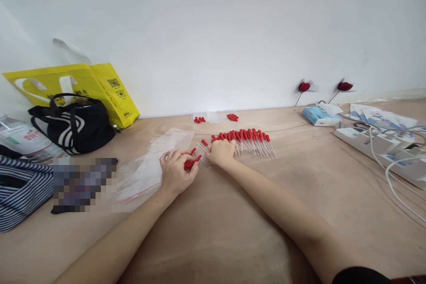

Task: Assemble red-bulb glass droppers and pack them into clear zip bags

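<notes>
My left hand [177, 171] is closed around several red-capped droppers [190, 163], their red ends sticking out by the thumb. Just right of it, my right hand [221, 153] lies with curled fingers at the left part of a row of clear droppers with red bulbs [254, 135]; what its fingers pinch, if anything, is hidden. Between the hands lie a few clear tubes [202, 151] and a red bulb [204, 142]. Clear plastic bags [143, 171] are spread left of my left hand. Behind the row, a clear bag [213, 117] lies near the wall with red bulbs at both ends.
A yellow bag [124, 97], a black bag [80, 126], a plastic-wrapped bundle [25, 140] and striped cloth [23, 191] stand at the left. At the right are a tissue pack [317, 116], power strips [392, 155] with white cables, and two red flowers [304, 86] by the wall.
</notes>
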A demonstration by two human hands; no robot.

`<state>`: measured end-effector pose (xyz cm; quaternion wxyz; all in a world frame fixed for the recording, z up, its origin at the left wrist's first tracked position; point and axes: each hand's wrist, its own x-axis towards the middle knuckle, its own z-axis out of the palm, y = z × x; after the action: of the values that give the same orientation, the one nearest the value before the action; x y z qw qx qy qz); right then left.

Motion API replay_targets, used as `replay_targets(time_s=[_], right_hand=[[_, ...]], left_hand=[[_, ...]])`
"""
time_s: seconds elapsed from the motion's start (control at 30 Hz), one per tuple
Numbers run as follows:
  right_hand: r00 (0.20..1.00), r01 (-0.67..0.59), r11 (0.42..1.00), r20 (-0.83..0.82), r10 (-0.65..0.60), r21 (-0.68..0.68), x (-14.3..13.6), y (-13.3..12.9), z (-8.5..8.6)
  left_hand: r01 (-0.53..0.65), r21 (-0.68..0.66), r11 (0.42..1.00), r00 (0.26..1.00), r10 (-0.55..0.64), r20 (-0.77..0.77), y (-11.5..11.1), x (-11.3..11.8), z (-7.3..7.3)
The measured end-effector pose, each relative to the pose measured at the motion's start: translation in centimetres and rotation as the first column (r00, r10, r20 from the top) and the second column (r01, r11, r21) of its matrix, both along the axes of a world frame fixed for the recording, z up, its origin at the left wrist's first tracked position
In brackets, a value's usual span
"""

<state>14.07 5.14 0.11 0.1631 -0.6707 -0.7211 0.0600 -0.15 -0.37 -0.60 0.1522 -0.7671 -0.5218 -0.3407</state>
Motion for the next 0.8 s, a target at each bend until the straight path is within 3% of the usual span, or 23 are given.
replay_targets(time_s=[0.13,0.27,0.4,0.57,0.67,0.8], right_hand=[[1.000,0.002,0.999,0.008,-0.001,-0.045,-0.5,0.3,0.2],[1.000,-0.020,0.999,-0.003,0.020,0.037,0.4,-0.1,0.2],[0.976,-0.195,0.956,-0.051,0.211,0.220,4.0,-1.7,-0.5],[0.858,-0.468,0.815,-0.046,0.512,0.342,10.7,-4.8,-2.3],[0.824,-0.525,0.779,-0.023,0.566,0.342,13.3,-6.4,-3.0],[0.826,-0.545,0.769,0.059,0.560,0.335,13.7,-7.4,-3.2]], left_hand=[[0.139,-0.001,0.990,0.990,-0.139,0.012,-0.8,0.2,0.5],[0.267,-0.105,0.958,0.962,-0.272,-0.033,-1.2,0.7,0.2],[0.351,-0.183,0.918,0.930,-0.365,-0.050,-1.3,1.1,-0.1],[0.422,-0.253,0.870,0.894,-0.447,-0.044,-1.4,1.6,-0.1],[0.441,-0.261,0.859,0.886,-0.462,-0.022,-1.5,2.1,-0.3],[0.423,-0.281,0.862,0.898,-0.439,0.004,-1.4,2.9,-0.9]])
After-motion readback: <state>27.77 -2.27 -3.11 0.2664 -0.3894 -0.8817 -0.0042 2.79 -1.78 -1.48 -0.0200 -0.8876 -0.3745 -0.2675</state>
